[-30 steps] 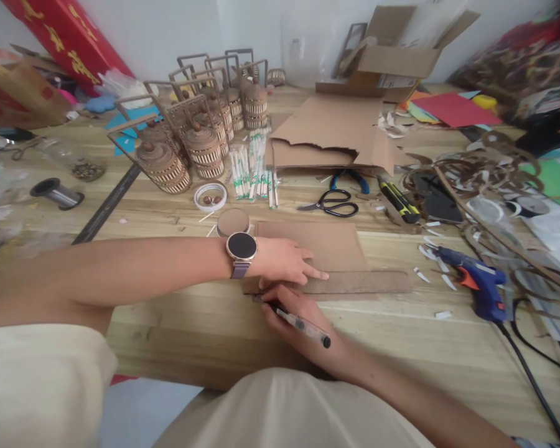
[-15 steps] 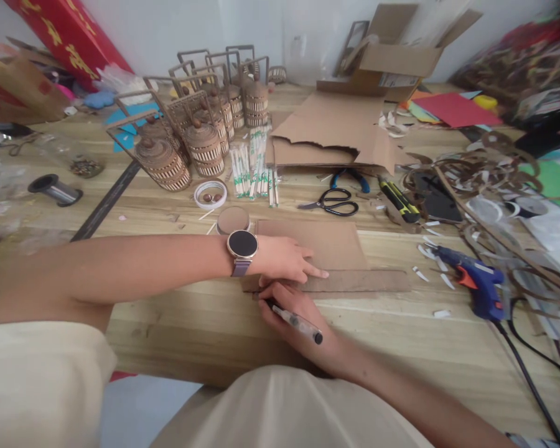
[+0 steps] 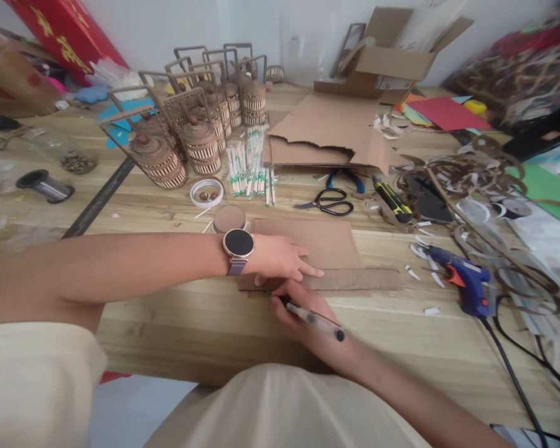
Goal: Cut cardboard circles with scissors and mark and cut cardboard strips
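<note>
Right hand (image 3: 303, 308): fingers closed around a clear-barrelled pen (image 3: 315, 318). The tip is down at the near edge of a long cardboard strip (image 3: 359, 279), and the cap end points back toward the person's body.

Left hand (image 3: 280, 260): palm down, fingers extended and pressed flat on the left part of the same strip, holding nothing. A round dark-faced watch (image 3: 238, 244) is on the wrist. The two hands sit just beside each other, the left beyond the right.

The strip lies flat on the wooden table (image 3: 205, 323), along the near edge of a rectangular cardboard sheet (image 3: 326, 239).

Surroundings:
- A cardboard disc (image 3: 229, 218) is just left of the sheet.
- Black-handled scissors (image 3: 329, 202) lie beyond the sheet.
- A yellow-and-black utility knife (image 3: 392, 200) lies to the right of the scissors.
- A blue glue gun (image 3: 462, 279) is off the strip's right end.
- Small cardboard lanterns (image 3: 200, 146) stand in a cluster at the far left.
</note>
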The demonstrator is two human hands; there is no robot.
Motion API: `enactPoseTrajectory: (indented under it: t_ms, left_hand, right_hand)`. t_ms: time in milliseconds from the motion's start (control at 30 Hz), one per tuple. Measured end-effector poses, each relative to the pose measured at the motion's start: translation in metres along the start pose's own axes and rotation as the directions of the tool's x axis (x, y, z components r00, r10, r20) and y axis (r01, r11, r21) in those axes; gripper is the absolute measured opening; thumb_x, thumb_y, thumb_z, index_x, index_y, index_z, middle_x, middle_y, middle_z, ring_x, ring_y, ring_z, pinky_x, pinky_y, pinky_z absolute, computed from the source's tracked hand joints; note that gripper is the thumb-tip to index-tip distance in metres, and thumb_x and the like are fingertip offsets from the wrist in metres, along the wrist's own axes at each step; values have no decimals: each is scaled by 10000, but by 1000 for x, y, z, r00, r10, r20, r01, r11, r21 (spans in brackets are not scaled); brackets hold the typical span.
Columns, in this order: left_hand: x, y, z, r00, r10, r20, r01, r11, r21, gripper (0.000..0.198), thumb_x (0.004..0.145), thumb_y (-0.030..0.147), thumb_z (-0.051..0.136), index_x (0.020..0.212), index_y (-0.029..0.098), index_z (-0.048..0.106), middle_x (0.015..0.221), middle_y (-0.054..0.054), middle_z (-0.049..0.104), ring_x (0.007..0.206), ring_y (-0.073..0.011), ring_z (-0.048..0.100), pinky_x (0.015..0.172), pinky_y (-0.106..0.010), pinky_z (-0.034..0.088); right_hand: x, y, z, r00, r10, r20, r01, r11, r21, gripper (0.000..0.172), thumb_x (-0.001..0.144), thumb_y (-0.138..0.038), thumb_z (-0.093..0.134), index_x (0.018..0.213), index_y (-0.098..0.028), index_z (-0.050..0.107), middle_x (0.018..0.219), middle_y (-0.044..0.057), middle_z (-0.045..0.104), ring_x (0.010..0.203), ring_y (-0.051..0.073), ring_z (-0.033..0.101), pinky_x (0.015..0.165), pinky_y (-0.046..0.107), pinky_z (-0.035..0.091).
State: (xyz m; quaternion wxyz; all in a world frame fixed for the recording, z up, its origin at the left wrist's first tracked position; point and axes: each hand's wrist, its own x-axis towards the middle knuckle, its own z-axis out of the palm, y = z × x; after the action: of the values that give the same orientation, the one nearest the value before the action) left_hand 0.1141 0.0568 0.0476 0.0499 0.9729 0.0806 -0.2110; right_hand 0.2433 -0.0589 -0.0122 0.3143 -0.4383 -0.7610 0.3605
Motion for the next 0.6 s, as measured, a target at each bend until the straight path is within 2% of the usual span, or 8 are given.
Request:
enactPoseTrajectory:
  t_ms: [67, 167, 267, 467, 600]
  left_hand:
    - [1, -1, 0, 991, 121, 51, -123, 992, 38, 438, 555, 90, 852, 921, 301, 736, 1625, 120, 387, 1366, -308, 460, 929, -365, 527]
    - [2, -3, -1, 991, 117, 69, -119, 992, 32, 465, 553, 83, 847, 953, 295, 741, 1634, 105, 377, 1376, -327, 451, 965, -385, 519]
    - [1, -2, -2, 991, 109, 84, -109, 994, -7, 523, 532, 66, 833, 995, 294, 747, 1635, 95, 377, 1392, -334, 429, 1001, -394, 497]
    - [1, -2, 0, 994, 98, 41, -95, 994, -53, 483, 515, 15, 819, 912, 283, 761, 1598, 80, 442, 1362, -328, 460, 1002, -389, 492]
    - [1, -1, 1, 995, 93, 24, -93, 995, -21, 510, 556, -4, 811, 979, 278, 769, 1605, 65, 436, 1382, -331, 460, 1004, -393, 505]
  right_hand:
    - [-10, 6, -15, 998, 28, -64, -31, 998, -47, 123, 903, -171, 525, 817, -238, 583, 762, 4, 718, 652, 165, 669, 623, 265, 528]
    - [-24, 11, -38, 988, 51, -145, -68, 991, -111, 139, 924, -224, 539, 801, -242, 600, 679, -9, 678, 584, 161, 635, 572, 254, 506]
    - [-31, 11, -47, 975, 91, -204, -118, 985, -124, 160, 919, -249, 549, 766, -243, 595, 640, -19, 654, 548, 158, 618, 530, 242, 490]
    - [-17, 2, -21, 986, 65, -153, -74, 996, -53, 135, 903, -234, 529, 791, -228, 603, 635, -25, 641, 548, 137, 592, 541, 229, 473]
    - [-7, 1, -6, 993, 46, -106, -49, 998, -26, 138, 891, -218, 511, 769, -234, 572, 667, -23, 652, 557, 128, 585, 565, 230, 476]
